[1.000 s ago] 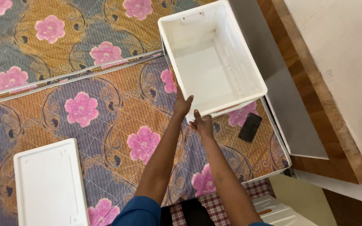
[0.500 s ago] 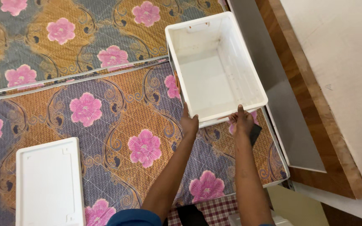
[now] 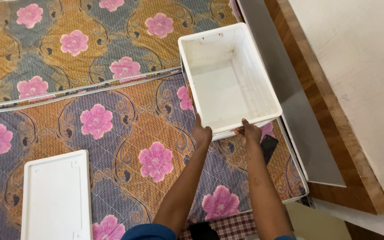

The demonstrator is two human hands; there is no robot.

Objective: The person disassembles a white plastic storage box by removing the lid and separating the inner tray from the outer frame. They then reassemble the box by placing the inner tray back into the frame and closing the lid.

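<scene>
Box (image 3: 227,80) lengthwise away, seemingly tilted

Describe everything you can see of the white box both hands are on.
The white rectangular foam-looking box sits open and empty on the floral mattress, its far wall showing a handle cut-out. Faint marks dot its inner walls. The left hand and right hand hold its near rim. Its flat white lid lies apart, lower left.

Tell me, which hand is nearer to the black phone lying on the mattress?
Right. The right hand grips the white box rim just above-left of the black phone; the left hand holds the rim farther left.
</scene>
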